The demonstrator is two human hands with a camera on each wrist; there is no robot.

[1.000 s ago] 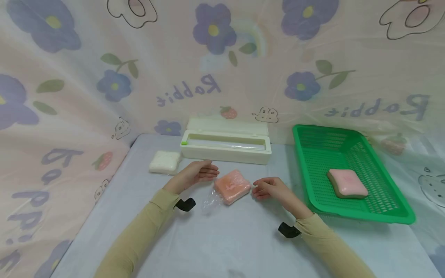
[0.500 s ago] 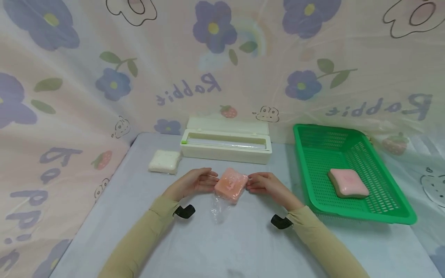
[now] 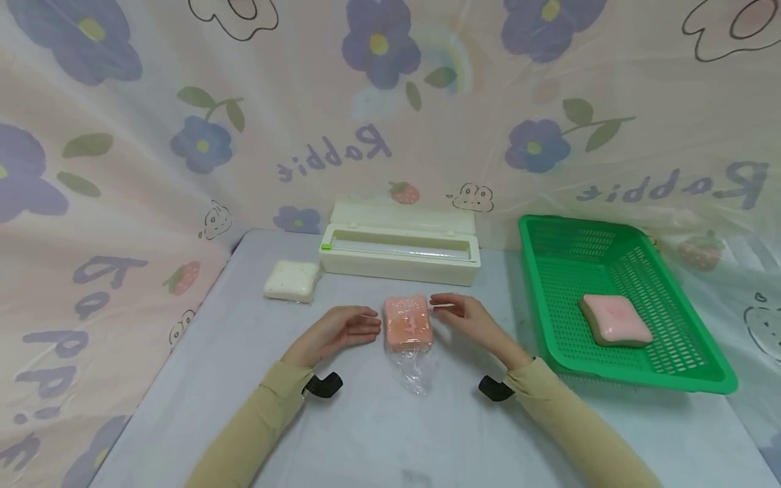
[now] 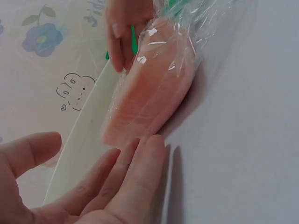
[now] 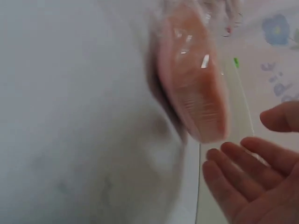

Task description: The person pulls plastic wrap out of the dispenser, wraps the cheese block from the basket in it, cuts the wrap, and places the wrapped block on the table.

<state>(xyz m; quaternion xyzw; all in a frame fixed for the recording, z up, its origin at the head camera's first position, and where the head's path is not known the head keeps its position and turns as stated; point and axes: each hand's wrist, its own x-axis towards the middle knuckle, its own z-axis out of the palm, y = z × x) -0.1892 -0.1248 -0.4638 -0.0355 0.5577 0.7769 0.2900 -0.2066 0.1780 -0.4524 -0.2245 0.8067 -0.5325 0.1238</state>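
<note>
A square pink-orange block (image 3: 407,325), shaped like a slice of bread and wrapped in clear plastic film, lies on the table between both hands. Its loose film tail (image 3: 415,373) points toward the person. My left hand (image 3: 338,333) is just left of the block, fingers extended and thumb apart; the left wrist view shows its fingertips (image 4: 156,142) close to the block's near edge, contact unclear. On the other side my right hand (image 3: 472,322) has relaxed fingers near the upper right corner. In the right wrist view a small gap separates its fingertips (image 5: 212,170) from the block.
Behind the hands stands a long white box (image 3: 399,264), lid raised, with a film roll inside. A white wrapped square block (image 3: 291,280) lies at the left. To the right, a green basket (image 3: 634,378) holds a pink-topped square block (image 3: 615,318). A patterned curtain hangs behind.
The wrapped block has turned counterclockwise, swinging its film tail from lower left to the front. My right hand came in to its side and now sits slightly off it; the left hand moved a little nearer the person.
</note>
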